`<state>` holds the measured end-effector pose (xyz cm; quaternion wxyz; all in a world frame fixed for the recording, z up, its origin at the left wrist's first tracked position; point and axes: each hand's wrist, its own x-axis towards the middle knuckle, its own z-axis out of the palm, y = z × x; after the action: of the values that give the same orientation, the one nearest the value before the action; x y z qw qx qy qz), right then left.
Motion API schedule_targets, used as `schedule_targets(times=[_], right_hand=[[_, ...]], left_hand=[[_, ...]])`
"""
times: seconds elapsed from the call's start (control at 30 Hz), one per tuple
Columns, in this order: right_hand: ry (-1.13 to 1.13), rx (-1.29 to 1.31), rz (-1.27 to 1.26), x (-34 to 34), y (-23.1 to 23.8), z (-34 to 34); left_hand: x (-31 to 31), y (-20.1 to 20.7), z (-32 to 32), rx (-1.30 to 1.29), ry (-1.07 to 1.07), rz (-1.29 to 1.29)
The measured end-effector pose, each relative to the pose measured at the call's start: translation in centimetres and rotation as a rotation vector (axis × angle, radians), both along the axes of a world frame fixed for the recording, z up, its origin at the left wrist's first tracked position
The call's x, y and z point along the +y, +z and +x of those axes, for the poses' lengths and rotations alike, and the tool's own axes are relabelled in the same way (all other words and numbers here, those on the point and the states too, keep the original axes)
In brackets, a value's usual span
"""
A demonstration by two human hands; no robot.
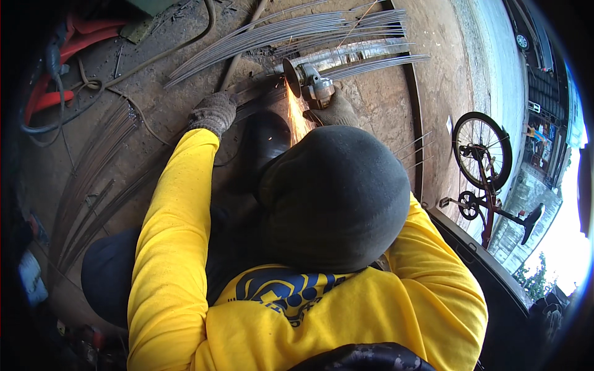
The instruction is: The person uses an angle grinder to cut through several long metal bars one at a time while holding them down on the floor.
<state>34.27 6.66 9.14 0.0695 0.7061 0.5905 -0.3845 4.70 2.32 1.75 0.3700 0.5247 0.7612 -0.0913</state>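
My right hand (338, 111), in a grey knit glove, grips an angle grinder (320, 88). The grinder's disc (292, 78) stands on edge against dark metal, and orange sparks (297, 120) stream from it toward me. A like glove covers my left hand (213, 114), closed on the dark thin metal rods (148, 164) left of the disc; its fingertips are partly hidden. Those rods run back toward the lower left. My raised right knee (337, 195) hides part of my right forearm. A dark boot (266, 139) stands close to the sparks.
More grey rods (272, 40) lie beyond the grinder. At the far left, a red metal frame (46, 99) stands among cables (139, 111). A dark metal edge (416, 117) crosses the ground on the right, with a bicycle (482, 167) past it.
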Motion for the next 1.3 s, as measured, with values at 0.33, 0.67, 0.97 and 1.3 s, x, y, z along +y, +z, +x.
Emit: schedule_targets(times=[0.33,0.67,0.97,1.3], right_hand=[[0.024,0.0,0.021,0.0,0.6,-0.3],[-0.136,0.129,0.084,0.8,0.6,-1.0],[-0.277,0.21,0.122,-2.4,0.6,4.0],[-0.231,0.168,0.147,-3.2,2.8,2.4]], left_hand=[[0.1,-0.2,0.0,0.045,-0.067,-0.037],[-0.9,-0.6,-0.6,0.0,0.022,0.05],[-2.2,-1.1,-0.3,0.049,0.053,0.328],[-1.6,1.9,-0.8,0.066,-0.087,0.045]])
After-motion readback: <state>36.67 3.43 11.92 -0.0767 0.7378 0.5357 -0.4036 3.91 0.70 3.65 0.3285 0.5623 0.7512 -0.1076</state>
